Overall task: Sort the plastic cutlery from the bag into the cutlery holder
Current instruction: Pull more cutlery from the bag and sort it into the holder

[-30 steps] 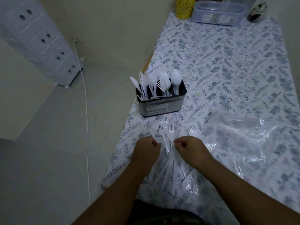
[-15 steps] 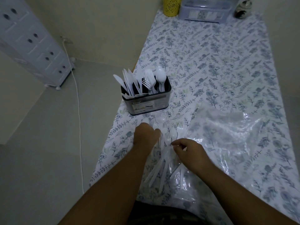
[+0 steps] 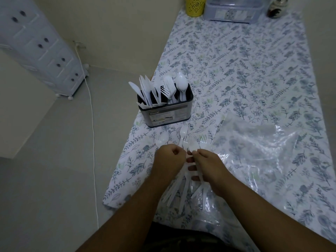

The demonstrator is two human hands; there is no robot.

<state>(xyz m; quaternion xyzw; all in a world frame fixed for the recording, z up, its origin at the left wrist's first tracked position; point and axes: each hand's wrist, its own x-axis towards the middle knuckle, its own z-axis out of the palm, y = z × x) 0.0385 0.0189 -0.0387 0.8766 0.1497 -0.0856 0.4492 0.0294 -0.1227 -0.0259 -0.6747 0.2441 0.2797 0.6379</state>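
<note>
Lying fanned on the floral tablecloth (image 3: 245, 70), just on the near side of the cutlery holder (image 3: 164, 113): a loose pile of white plastic cutlery (image 3: 182, 186), fork tines and spoon bowls pointing toward the holder, handles trailing back toward the person. Gathering that pile from both sides at its middle. Left hand (image 3: 168, 160) curling into a fist over the left part of the pile, fingers folded under; cannot tell exactly which pieces are being gripped inside it. Right hand (image 3: 207, 168) curling round several handles from the right, fingertips (image 3: 192, 168) showing between the white stems, thumb and forefinger meeting close to the left hand. Both hands almost touching each other above the pile.

Standing upright beyond the hands, near the left edge of the cloth: the dark, labelled holder, already carrying sorted pieces. Leaning out of its left compartment, white knives (image 3: 143, 90); rising from the middle one, forks (image 3: 169, 86); standing in the right one, spoons (image 3: 181, 84).

Spreading flat to the right of the holder and of the hands: the clear plastic bag (image 3: 258, 151), crumpled and glinting, its near edge reaching under the pile.

Sitting far beyond the holder, at the far end of the cloth: a yellow perforated cup (image 3: 195, 5), a lidded plastic box (image 3: 234, 9) and a small jar (image 3: 277, 6). Standing off to the left of the holder, on the floor: a white drawer unit (image 3: 40, 46) with a white cable (image 3: 91, 113) running past it.
</note>
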